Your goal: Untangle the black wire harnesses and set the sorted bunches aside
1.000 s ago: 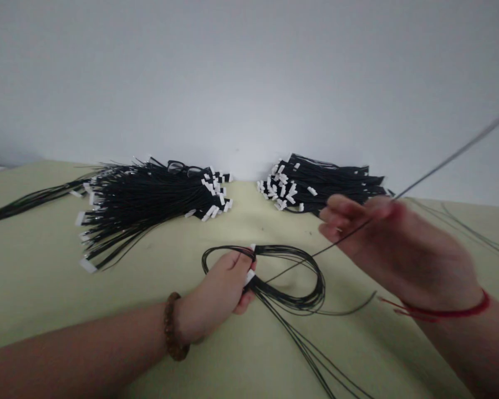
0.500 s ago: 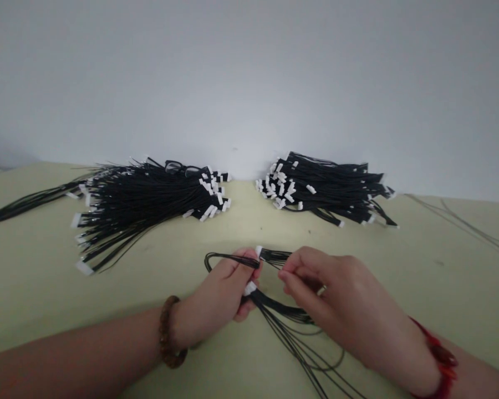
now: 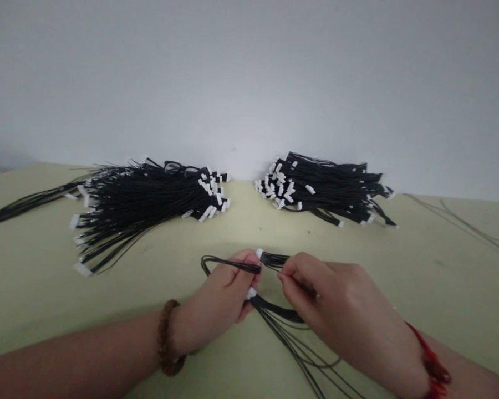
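My left hand [image 3: 228, 291] is closed around a black wire harness [image 3: 276, 307], near its white connectors. One white connector [image 3: 259, 254] pokes up past the fingertips, and a second white connector [image 3: 250, 292] shows below the thumb. A loop of black wires curls over the back of the thumb. My right hand [image 3: 328, 299] pinches thin black wire close to the upper connector, with thumb and forefinger together. Its palm covers part of the harness. Loose wire ends fan down toward the bottom edge between the two hands.
At the back left lies a big pile of black wire harnesses [image 3: 145, 197] with white connectors, and eyeglasses [image 3: 182, 168] rest on it. A second harness pile [image 3: 332, 188] is at the back right. Loose wires [image 3: 457, 219] lie at far right on the yellow-green table [image 3: 87, 316]. A pale wall rises behind.
My right hand has shifted slightly, still pinching near the upper connector. My left hand keeps its hold on the harness, a little lower in the view.
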A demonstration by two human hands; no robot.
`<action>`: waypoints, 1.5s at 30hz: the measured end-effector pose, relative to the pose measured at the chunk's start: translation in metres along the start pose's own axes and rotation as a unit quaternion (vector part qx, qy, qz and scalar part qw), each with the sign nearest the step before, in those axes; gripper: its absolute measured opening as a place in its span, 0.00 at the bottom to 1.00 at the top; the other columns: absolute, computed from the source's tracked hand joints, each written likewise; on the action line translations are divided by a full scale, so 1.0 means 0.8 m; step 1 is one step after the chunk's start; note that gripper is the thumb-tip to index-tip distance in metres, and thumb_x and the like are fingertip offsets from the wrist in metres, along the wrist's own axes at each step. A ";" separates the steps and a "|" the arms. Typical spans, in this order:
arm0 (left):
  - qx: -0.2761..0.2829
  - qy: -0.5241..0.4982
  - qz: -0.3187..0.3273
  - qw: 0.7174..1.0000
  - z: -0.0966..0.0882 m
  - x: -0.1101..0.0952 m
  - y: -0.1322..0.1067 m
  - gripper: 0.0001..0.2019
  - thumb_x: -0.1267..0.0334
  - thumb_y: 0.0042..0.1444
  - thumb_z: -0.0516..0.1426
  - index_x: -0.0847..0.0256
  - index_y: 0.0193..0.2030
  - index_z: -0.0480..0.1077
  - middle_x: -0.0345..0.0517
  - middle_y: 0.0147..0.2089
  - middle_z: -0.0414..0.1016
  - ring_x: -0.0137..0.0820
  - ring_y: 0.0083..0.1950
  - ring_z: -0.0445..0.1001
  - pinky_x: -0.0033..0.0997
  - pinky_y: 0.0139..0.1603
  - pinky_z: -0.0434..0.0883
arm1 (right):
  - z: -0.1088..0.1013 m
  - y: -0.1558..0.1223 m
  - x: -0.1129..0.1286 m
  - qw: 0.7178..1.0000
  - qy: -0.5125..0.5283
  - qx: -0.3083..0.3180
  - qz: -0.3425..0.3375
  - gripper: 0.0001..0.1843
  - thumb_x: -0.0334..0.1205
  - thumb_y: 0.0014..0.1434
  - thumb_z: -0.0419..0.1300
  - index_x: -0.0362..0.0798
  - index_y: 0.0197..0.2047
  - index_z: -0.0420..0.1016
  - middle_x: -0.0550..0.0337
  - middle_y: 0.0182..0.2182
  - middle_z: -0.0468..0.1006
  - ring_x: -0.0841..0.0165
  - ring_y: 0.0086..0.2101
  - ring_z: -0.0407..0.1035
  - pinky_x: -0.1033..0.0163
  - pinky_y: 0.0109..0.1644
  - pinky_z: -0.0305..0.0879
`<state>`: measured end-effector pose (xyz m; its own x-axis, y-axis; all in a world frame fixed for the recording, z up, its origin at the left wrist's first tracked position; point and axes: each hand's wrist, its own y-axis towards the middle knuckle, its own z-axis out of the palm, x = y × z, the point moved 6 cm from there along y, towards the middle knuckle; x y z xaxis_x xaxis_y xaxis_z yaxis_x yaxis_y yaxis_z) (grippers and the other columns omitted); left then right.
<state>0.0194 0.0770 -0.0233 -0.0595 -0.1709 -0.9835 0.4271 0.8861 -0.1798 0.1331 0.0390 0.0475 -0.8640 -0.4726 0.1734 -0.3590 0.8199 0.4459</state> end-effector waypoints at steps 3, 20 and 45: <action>0.004 0.004 0.008 1.000 0.001 -0.001 -0.001 0.09 0.59 0.57 0.46 0.60 0.28 0.57 0.31 0.21 0.56 0.16 0.15 0.52 0.13 0.11 0.50 | -0.004 -0.002 0.007 0.998 -0.034 -0.028 -0.042 0.07 0.35 0.57 0.51 0.46 0.28 0.65 0.65 0.16 0.64 0.73 0.16 0.58 0.66 0.21 0.46; -0.121 -0.010 -0.106 0.987 -0.020 0.011 0.003 0.11 0.54 0.55 0.46 0.60 0.30 0.59 0.34 0.24 0.57 0.17 0.17 0.54 0.15 0.14 0.53 | -0.035 0.002 0.007 0.985 -0.157 -0.048 -0.050 0.07 0.39 0.56 0.51 0.49 0.28 0.65 0.61 0.21 0.68 0.67 0.21 0.63 0.62 0.24 0.50; -0.101 -0.023 -0.093 0.990 -0.015 0.005 0.003 0.11 0.55 0.55 0.45 0.61 0.29 0.57 0.29 0.14 0.51 0.19 0.12 0.49 0.16 0.11 0.47 | 0.049 0.003 0.009 0.974 0.135 0.181 0.020 0.09 0.34 0.56 0.51 0.48 0.30 0.72 0.65 0.25 0.73 0.75 0.27 0.65 0.68 0.32 0.55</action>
<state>0.0098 0.0839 -0.0277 -0.0776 -0.3552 -0.9316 0.2235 0.9044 -0.3635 0.1119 0.0505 0.0154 -0.7730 -0.4657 0.4307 -0.4700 0.8765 0.1042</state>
